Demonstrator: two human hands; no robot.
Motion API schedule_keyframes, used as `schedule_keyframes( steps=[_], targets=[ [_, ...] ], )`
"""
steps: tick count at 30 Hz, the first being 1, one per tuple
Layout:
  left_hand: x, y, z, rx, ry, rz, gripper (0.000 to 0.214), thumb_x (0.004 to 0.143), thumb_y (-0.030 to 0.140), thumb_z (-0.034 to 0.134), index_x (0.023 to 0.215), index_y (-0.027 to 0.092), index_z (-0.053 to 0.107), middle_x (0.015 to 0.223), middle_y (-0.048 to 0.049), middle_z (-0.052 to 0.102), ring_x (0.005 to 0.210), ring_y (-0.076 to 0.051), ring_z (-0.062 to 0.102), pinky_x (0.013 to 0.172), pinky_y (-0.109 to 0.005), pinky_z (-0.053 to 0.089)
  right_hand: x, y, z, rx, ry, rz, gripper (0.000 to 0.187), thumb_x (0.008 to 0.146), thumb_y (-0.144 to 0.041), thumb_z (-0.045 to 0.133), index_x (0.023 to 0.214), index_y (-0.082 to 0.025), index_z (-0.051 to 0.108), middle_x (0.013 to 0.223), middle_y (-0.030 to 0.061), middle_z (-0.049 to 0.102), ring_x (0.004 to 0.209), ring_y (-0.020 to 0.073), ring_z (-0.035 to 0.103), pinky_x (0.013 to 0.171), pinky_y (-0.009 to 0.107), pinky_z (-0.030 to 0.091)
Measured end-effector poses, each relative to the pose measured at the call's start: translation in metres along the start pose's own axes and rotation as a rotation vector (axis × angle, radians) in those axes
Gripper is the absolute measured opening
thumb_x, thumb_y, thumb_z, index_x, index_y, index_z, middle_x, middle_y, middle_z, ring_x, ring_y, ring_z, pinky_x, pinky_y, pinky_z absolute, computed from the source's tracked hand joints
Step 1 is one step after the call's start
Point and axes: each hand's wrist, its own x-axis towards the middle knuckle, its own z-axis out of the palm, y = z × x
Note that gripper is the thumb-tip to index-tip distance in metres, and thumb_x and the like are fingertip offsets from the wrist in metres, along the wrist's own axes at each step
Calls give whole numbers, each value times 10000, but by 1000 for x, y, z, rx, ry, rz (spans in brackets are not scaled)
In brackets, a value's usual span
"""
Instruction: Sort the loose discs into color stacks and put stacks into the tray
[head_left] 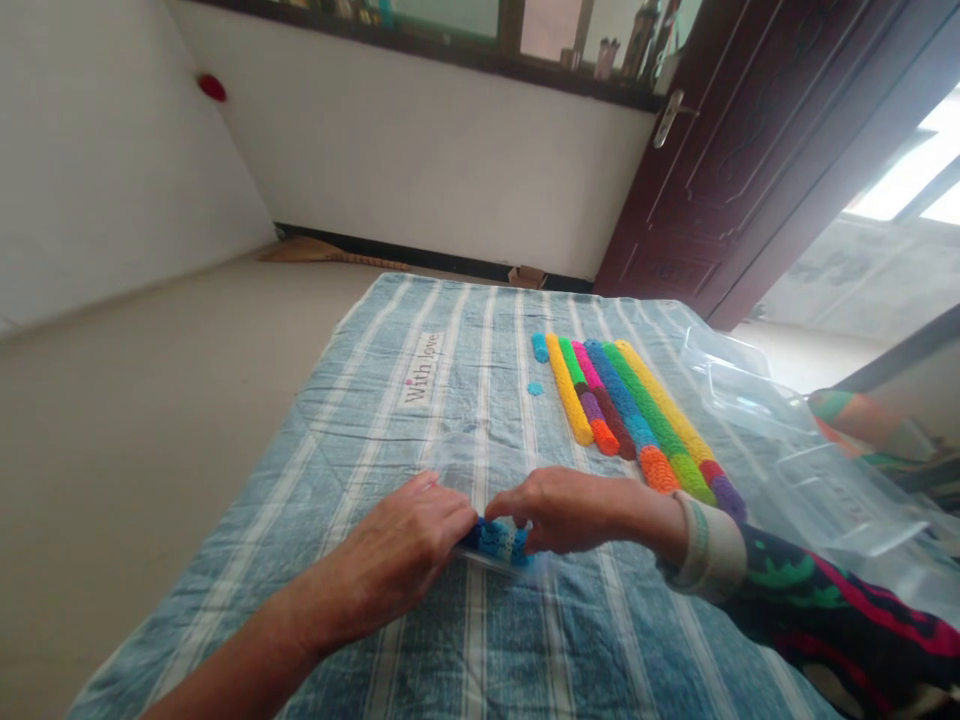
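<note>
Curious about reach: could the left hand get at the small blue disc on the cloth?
Probably yes: only cloth lies between the left hand and the small blue disc, though that hand now holds a clear sleeve.

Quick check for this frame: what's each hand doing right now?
Left hand: closed, holding a blue crocheted roll in clear plastic.
Right hand: closed, holding the same roll from the opposite side.
</note>
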Motion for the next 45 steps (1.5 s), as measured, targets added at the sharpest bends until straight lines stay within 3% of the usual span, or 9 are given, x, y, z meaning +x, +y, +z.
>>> schedule_keyframes(
  steps=[7,12,18,23,25,28,35,40,45],
  targets=[
    [4,2,-2,73,-3,41,232,887,87,460,897,201,662,852,-37,693,823,-214,605,837,-369,425,-4,-2,2,17,-4,11,213,862,-105,631,1063,-164,667,891,40,705,756,136,605,684,227,426],
    [4,3,-2,85,4,49,218,902,105,463,895,195,662,851,-43,688,811,-215,603,775,-349,422,-5,-3,4,25,9,24,229,869,-108,626,1085,-171,667,903,41,706,770,140,609,689,231,425],
    [3,5,-1,110,-19,43,255,904,87,413,935,187,645,910,-62,691,853,-228,624,828,-387,446,-6,-6,6,-42,44,73,242,853,-148,662,1093,-184,669,906,37,712,762,152,608,671,244,390],
    [4,11,-5,96,-58,-27,308,826,16,436,988,205,618,999,-52,700,962,-238,649,996,-490,413,-10,-6,12,-38,98,73,238,858,-184,681,1096,-182,672,924,47,724,778,163,636,690,255,414],
    [3,15,-8,94,-74,-53,346,793,2,463,1022,216,609,1048,-50,702,1014,-247,648,1042,-530,389,-15,-5,16,-37,187,65,252,870,-198,683,1120,-167,667,971,71,732,819,178,659,722,269,444],
    [2,20,-10,107,-69,-84,400,750,-11,503,1056,226,605,1116,-52,702,1080,-268,640,1082,-591,353,-25,-6,24,-28,430,57,270,889,-198,671,1152,-140,655,1038,114,731,908,205,681,789,299,486],
    [-5,17,-4,153,86,-140,414,754,40,612,1121,229,637,1217,-83,703,1204,-307,616,1148,-690,216,-59,-8,58,30,940,68,150,907,-181,613,1038,-161,685,940,89,739,852,204,697,779,322,529],
    [-9,12,3,210,186,-191,347,767,84,629,1075,235,673,1181,-76,729,1180,-305,639,1159,-672,223,-82,-7,93,118,1049,137,117,910,-175,575,933,-171,690,865,70,736,806,200,693,743,308,523],
    [-9,7,10,246,223,-210,293,788,114,605,1043,234,686,1175,-81,735,1156,-292,651,1128,-621,321,-100,-12,125,241,1007,217,140,901,-182,557,889,-180,696,839,49,734,760,177,682,729,286,516]
  ],
)
